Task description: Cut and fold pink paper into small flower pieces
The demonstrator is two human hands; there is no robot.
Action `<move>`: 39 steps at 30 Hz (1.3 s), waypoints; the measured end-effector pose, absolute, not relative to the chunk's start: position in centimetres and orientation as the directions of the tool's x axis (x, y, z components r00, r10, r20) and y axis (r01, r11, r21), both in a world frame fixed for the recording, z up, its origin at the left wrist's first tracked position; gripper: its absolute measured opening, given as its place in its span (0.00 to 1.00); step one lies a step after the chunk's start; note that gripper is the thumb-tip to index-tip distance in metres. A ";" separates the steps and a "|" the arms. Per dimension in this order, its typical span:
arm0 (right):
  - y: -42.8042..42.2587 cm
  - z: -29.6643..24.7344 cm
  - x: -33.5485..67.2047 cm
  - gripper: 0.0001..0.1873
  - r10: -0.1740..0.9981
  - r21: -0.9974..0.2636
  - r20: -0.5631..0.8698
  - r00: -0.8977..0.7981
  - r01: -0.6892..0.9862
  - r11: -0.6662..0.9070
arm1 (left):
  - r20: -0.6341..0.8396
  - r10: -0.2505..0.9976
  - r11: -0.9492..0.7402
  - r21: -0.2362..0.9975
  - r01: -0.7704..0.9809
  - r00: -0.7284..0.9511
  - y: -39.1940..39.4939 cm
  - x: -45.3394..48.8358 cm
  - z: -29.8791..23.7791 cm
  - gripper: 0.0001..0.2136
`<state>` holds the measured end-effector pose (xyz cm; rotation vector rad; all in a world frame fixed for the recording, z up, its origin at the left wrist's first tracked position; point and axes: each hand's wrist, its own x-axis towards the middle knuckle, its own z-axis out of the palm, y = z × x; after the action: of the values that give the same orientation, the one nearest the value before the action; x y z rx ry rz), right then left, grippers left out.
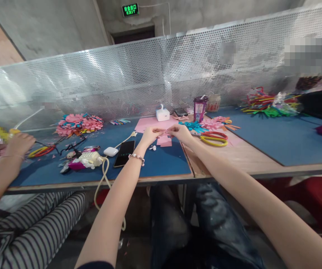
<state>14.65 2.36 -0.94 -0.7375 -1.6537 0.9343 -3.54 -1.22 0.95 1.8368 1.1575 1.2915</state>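
My left hand [149,133] and my right hand [180,132] meet over the blue table mat [155,164], both pinched on a small pink paper piece [165,132] held between them. Just below the hands lies a pink paper scrap [164,141] on the mat. A bead bracelet [137,157] circles my left wrist. A black phone [124,153] lies left of my left forearm, next to a white earbud case [111,151] and a loose earbud [153,148].
Yellow and red scissors [214,138] lie right of my hands, beside paper flowers [213,123]. A pink sheet [152,124], tissue box [162,114] and purple cup [199,108] stand behind. Another person's hand [19,144] works at the left, near pink paper flowers [78,124]. A perforated metal screen [138,78] backs the table.
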 end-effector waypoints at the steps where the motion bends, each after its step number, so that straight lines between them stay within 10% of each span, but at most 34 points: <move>1: 2.2 -0.9 14.7 0.17 0.841 -0.868 0.474 -0.261 0.019 0.496 | 0.404 0.905 -0.426 0.848 0.314 0.137 -1.2 -3.5 0.9 0.15; 32: 2.8 -1.6 15.1 0.08 0.800 -0.796 0.491 -0.346 0.195 0.573 | 0.325 0.917 -0.389 0.860 0.331 0.231 -0.6 -4.0 -0.1 0.15; 39: 1.5 -0.6 15.0 0.02 0.719 -0.580 0.567 -0.401 0.425 0.695 | 0.271 0.935 -0.343 0.852 0.395 0.227 -0.6 -3.9 -0.3 0.12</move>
<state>14.95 1.54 -0.62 -0.8758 -2.0507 0.4377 -3.89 -0.55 -0.32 1.8572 1.2249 1.0687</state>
